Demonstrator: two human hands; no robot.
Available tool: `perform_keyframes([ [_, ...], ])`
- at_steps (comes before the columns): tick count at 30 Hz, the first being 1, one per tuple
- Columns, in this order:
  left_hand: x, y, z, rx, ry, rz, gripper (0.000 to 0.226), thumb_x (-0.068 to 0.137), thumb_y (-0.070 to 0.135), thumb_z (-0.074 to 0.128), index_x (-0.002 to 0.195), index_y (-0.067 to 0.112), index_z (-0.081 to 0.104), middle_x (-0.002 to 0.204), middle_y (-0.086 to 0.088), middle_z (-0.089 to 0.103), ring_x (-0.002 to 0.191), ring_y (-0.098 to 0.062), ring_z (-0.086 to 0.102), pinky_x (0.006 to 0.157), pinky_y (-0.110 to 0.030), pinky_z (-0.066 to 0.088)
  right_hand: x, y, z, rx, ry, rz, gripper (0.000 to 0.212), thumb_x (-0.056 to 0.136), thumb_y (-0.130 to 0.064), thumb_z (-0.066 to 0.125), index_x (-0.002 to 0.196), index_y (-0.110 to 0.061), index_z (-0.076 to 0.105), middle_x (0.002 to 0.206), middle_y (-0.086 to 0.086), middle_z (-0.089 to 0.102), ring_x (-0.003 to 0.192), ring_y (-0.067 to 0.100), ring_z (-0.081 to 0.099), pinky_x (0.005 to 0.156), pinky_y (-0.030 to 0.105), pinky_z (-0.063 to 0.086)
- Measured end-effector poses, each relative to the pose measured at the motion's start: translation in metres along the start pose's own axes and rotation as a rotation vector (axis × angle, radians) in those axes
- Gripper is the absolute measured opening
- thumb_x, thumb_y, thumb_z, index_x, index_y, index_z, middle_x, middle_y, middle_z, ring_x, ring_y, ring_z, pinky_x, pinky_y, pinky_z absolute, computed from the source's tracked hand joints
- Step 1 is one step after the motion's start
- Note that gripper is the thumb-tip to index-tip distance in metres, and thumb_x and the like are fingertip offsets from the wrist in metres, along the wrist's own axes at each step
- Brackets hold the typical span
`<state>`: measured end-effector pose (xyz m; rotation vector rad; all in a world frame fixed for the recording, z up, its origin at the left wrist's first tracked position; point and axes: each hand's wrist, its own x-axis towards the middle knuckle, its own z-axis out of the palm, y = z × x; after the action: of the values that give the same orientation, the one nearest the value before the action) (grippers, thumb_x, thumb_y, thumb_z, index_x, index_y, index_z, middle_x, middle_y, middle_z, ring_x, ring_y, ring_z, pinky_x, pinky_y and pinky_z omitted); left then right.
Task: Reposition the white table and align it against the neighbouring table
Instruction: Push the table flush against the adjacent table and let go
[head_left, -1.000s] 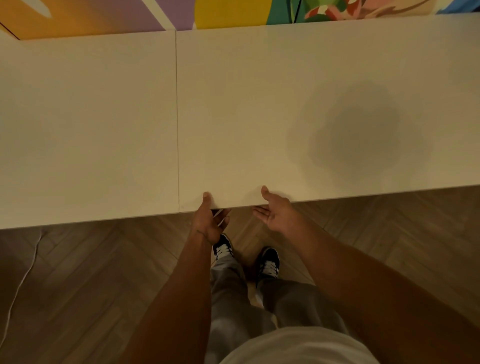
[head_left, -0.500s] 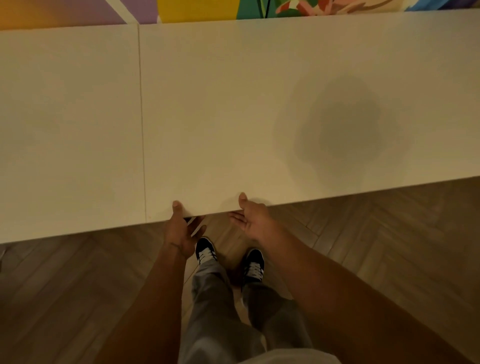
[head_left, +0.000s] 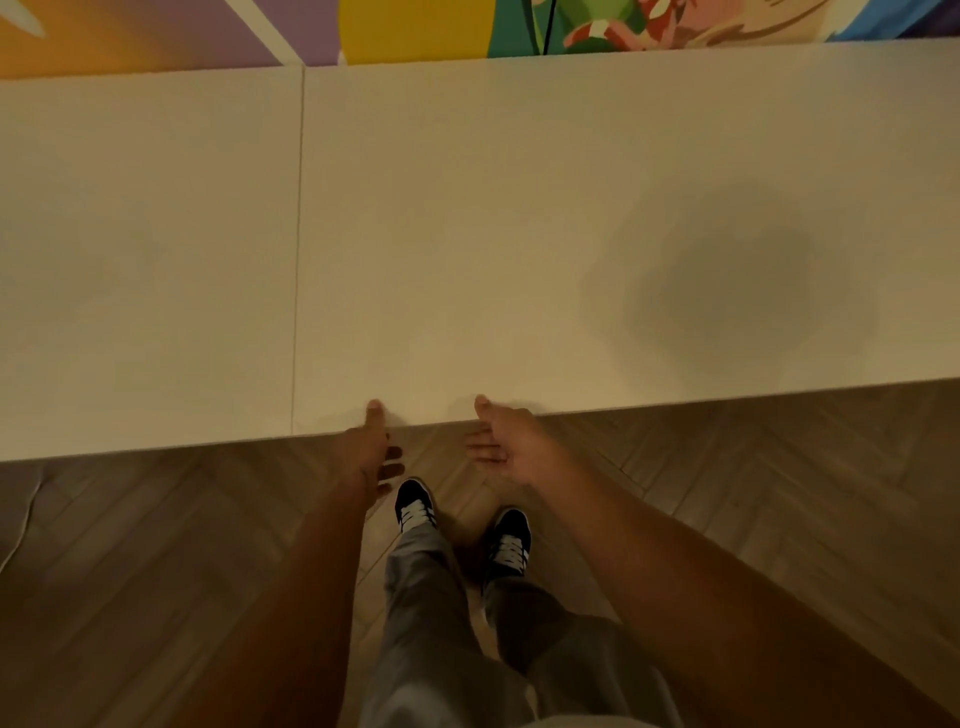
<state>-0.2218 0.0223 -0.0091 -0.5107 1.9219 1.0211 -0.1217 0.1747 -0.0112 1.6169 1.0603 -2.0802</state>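
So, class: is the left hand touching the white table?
Touching. Head view: the thumb of the left hand lies on the white table at its near edge.

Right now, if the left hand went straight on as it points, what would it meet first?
Likely the near edge of the white table; the left hand has its thumb on top, depth unclear.

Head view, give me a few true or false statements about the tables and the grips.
1. The left grip and right grip have thumbs on the table's near edge. True.
2. Floor shows between the table and the neighbouring table. False: only a thin seam divides them.
3. Both grips are left of the seam. False: both are right of it.
4. The shoes are dark with white stripes. True.
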Motion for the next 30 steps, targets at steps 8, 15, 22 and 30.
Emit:
perform_keyframes([
  [8,-0.045,0.009,0.024,0.948,0.075,0.735,0.054,0.105,0.047,0.047,0.152,0.021,0.046,0.16,-0.01,0.04,0.133,-0.032,0.055,0.102,-0.043,0.047,-0.034,0.002,-0.086,-1.044,0.268,-0.505,0.04,0.096,-0.05,0.055,0.122,-0.02,0.062,0.121,0.0,0.064,0.106,0.019,0.062,0.09,0.034,0.051],
  [15,-0.037,0.002,0.061,1.383,-0.034,0.68,0.066,0.107,0.057,0.026,0.165,0.03,0.011,0.173,-0.008,0.001,0.158,-0.035,0.007,0.121,-0.06,0.02,-0.04,0.001,-0.099,-1.416,0.26,-0.571,0.063,0.104,-0.044,0.045,0.157,-0.015,0.028,0.167,0.009,0.012,0.153,0.029,0.013,0.119,0.044,0.026],
  [22,-0.031,-0.007,0.059,1.512,-0.012,0.711,0.082,0.097,0.07,0.012,0.166,0.028,-0.002,0.173,-0.009,-0.007,0.158,-0.035,0.001,0.117,-0.06,0.029,-0.039,0.01,-0.106,-1.589,0.188,-0.524,0.071,0.107,-0.032,0.039,0.162,-0.014,-0.003,0.167,0.012,-0.017,0.154,0.035,-0.012,0.124,0.05,0.006],
  [30,-0.01,-0.007,0.061,1.52,-0.143,0.694,0.102,0.082,0.075,-0.002,0.165,0.016,-0.009,0.17,-0.022,-0.015,0.155,-0.046,-0.013,0.128,-0.051,0.008,-0.037,0.011,-0.104,-1.57,0.21,-0.554,0.068,0.108,-0.026,0.035,0.162,-0.014,-0.004,0.167,0.011,-0.019,0.154,0.034,-0.015,0.125,0.049,0.002],
])
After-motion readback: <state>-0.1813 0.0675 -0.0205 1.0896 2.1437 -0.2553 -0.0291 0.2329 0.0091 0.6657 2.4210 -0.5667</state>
